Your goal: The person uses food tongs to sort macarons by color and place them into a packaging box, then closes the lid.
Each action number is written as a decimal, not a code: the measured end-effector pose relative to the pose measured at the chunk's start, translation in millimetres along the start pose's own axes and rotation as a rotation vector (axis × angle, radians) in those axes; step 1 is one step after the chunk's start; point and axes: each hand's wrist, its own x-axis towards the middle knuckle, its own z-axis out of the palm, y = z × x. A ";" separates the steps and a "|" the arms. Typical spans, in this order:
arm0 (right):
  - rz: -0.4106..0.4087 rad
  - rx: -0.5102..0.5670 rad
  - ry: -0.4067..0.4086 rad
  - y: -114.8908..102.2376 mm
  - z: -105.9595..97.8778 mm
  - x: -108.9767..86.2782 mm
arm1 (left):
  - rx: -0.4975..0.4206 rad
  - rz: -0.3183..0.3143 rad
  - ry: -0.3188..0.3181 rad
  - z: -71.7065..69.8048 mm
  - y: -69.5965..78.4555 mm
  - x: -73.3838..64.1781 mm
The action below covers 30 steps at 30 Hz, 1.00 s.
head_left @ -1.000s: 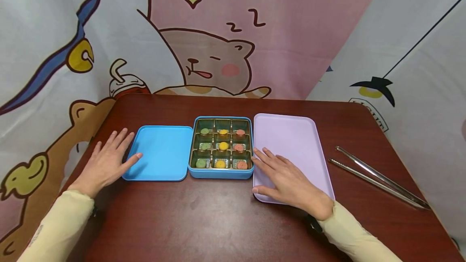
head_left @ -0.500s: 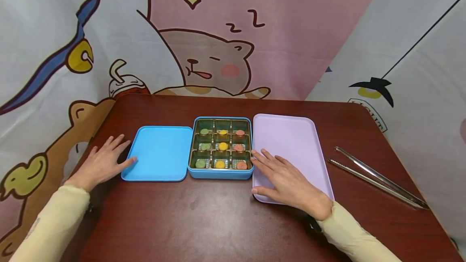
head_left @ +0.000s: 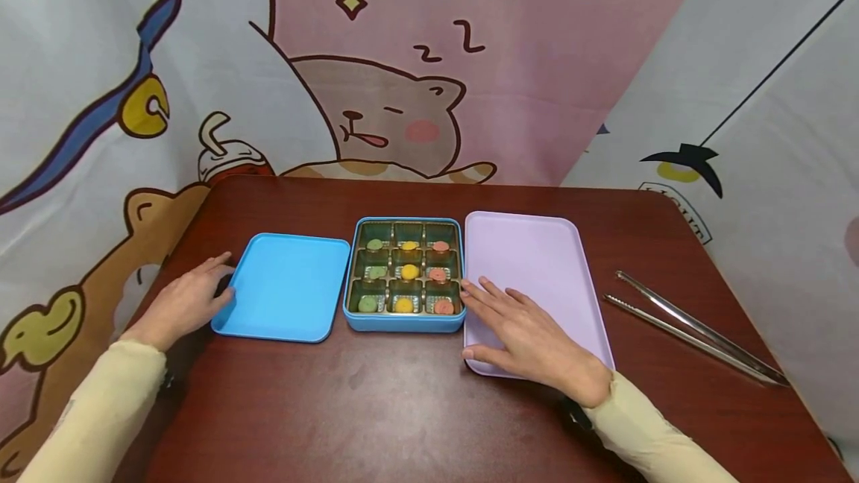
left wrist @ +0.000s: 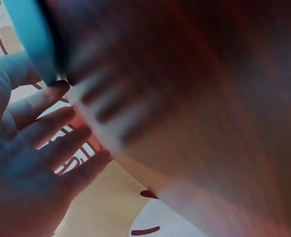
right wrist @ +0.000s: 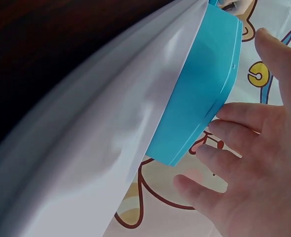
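Note:
At the left of the head view, my left hand (head_left: 180, 304) pinches the left edge of a square blue lid (head_left: 282, 289); in the left wrist view the lid's edge (left wrist: 34, 37) sits between thumb and index finger, the other fingers spread. Beside the lid stands a blue box (head_left: 405, 323) with a gold divided insert. Its compartments hold small round pieces: green (head_left: 367, 304), yellow (head_left: 404, 305) and pink (head_left: 444, 307). My right hand (head_left: 533, 338) is spread above a lilac tray (head_left: 530, 252). Its fingertips reach the box's right side (right wrist: 199, 84), and contact looks likely for the index finger.
Metal tongs (head_left: 671, 307) lie with their arms apart on the right of the brown table (head_left: 403, 408). The lilac tray adjoins the box on its right. A printed cloth (head_left: 537, 58) hangs behind the table.
My left hand has come down from over the lid to its left edge and taken hold. The lid has shifted left, turned slightly, and parted from the box. The right hand has stayed put.

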 end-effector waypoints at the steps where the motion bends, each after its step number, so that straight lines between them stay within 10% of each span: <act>1: -0.002 0.000 -0.002 -1.0 0.3 -0.4 | -0.012 -0.012 0.005 -0.1 0.6 -1.7; 21: -0.023 -0.031 0.027 2.2 -0.9 -1.0 | -0.340 0.018 0.358 -20.0 23.9 -7.1; 30: -0.013 -0.024 0.021 1.2 -0.7 0.3 | -0.421 -0.076 0.424 -46.0 40.2 -14.2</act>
